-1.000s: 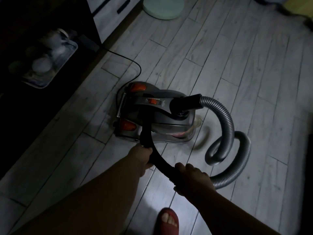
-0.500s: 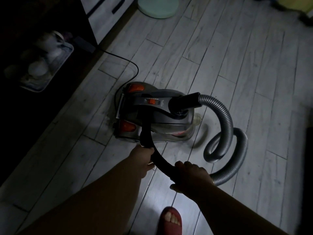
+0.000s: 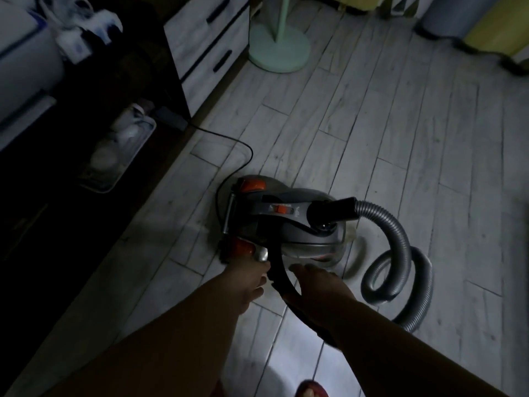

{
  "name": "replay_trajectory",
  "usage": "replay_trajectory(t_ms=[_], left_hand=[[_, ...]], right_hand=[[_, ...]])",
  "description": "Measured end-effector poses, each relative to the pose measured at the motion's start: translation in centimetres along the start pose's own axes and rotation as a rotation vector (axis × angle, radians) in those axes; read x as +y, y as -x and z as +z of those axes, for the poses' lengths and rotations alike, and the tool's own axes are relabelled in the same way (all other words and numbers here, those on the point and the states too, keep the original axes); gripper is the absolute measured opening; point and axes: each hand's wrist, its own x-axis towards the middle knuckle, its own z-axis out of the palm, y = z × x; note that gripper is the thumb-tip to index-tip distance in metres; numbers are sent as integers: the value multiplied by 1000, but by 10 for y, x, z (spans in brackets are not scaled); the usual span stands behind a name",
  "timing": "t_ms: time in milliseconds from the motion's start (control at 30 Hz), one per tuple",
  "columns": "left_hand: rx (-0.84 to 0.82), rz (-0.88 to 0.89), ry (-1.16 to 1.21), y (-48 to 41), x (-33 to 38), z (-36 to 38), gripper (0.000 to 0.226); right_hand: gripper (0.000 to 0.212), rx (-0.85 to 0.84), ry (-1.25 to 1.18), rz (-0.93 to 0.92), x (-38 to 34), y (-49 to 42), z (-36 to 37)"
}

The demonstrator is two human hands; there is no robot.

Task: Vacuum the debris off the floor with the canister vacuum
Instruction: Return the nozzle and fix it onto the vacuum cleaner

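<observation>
Progress: no pickup evident; your whole sweep is still to do.
Vacuum: grey canister vacuum with orange buttons [image 3: 289, 224], near the left edge of pale plank floor [image 3: 400, 138].
Hands: right hand [image 3: 317, 293] fingers wrapped on black curved tube [image 3: 276, 270]; left hand [image 3: 250, 279] touching it, grip unreadable.

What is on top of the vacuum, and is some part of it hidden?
A black hose elbow plugs into the top of the vacuum, beside an orange slider. A black tube crosses its near side and covers the part there.
</observation>
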Motion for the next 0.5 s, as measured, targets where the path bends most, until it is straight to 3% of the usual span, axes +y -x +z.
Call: replay_trajectory(t_ms=[200, 400, 500], left_hand=[[68, 296, -556, 11, 66, -42, 42], [72, 419, -1012, -19, 102, -44, 40], [46, 432, -1207, -43, 120, -41, 36]], right_hand=[[56, 74, -18, -18, -33, -45, -55], [72, 70, 50, -42, -41, -104, -77], [68, 99, 71, -90, -39, -138, -84]])
